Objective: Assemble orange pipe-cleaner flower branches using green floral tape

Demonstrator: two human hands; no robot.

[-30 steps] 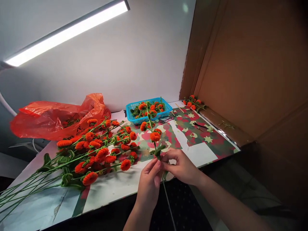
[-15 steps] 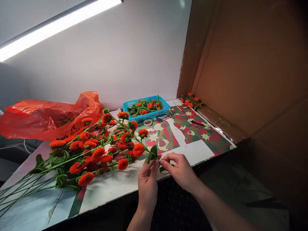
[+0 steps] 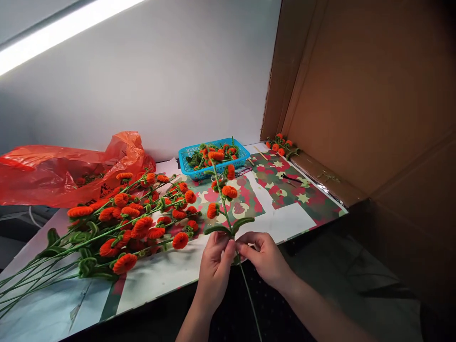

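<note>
Table (image 3: 167, 278) with flower stems (image 3: 135, 223), basket (image 3: 185, 165)

I watch the left hand (image 3: 213, 266) and right hand (image 3: 265, 259) both pinch a green wire stem with fuzzy orange blossoms (image 3: 230, 191), held upright at the near edge of the table with a red-and-green star-patterned cover (image 3: 295, 199). Two green leaves spread just above the fingertips. On the left lies a heap of orange-flowered stems (image 3: 135, 223) beside a crumpled red plastic bag (image 3: 53, 173). Behind stands a blue plastic mesh basket (image 3: 183, 161) of loose blossoms. A brown cardboard wall (image 3: 356, 95) rises on the right.
</note>
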